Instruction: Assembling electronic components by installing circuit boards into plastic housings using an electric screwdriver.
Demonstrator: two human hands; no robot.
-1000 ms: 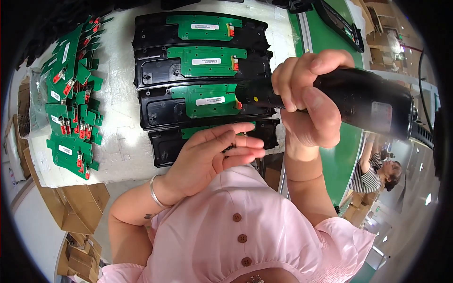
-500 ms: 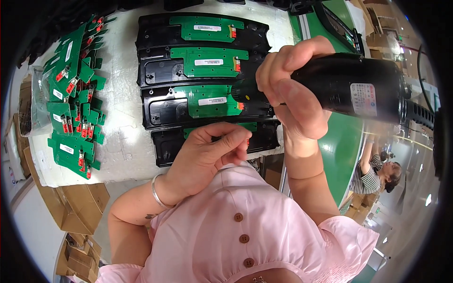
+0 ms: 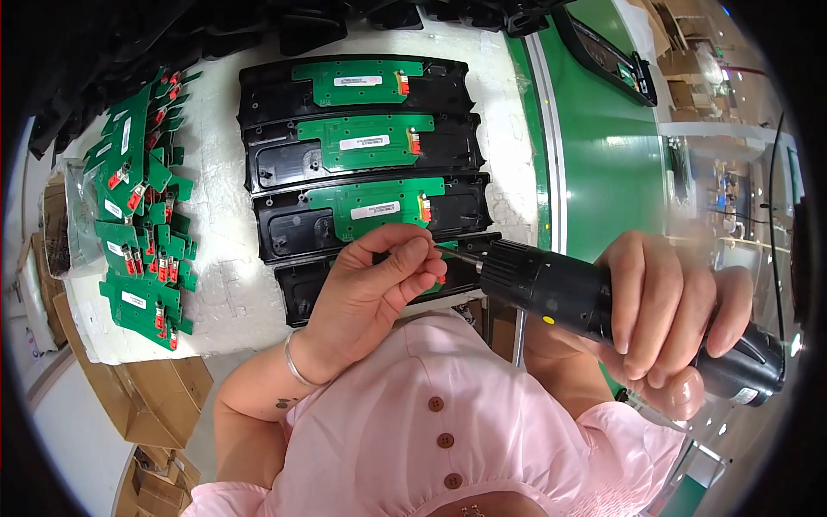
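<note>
A black electric screwdriver (image 3: 551, 291) is gripped in my right hand (image 3: 668, 310), lying nearly level with its bit pointing left. The bit's tip reaches the fingertips of my left hand (image 3: 379, 280). Thumb and forefinger of that hand are pinched together; whatever lies between them is too small to name. Behind my hands, several black plastic housings (image 3: 289, 237) lie in a column, each carrying a green circuit board (image 3: 362, 142) with a white label and a red-and-white connector. My left hand partly covers the nearest housing and its board.
On the left of the white foam surface (image 3: 220, 207) stands a pile of loose green circuit boards (image 3: 129, 233) beside a clear plastic bag (image 3: 79, 215). Dark parts (image 3: 310, 34) line the far edge. A green surface (image 3: 603, 172) lies to the right; cardboard boxes (image 3: 142, 401) sit below left.
The screwdriver has come down and back from over the housings, its bit now meeting my left fingertips. My right hand has moved right and lower. The view has shifted slightly.
</note>
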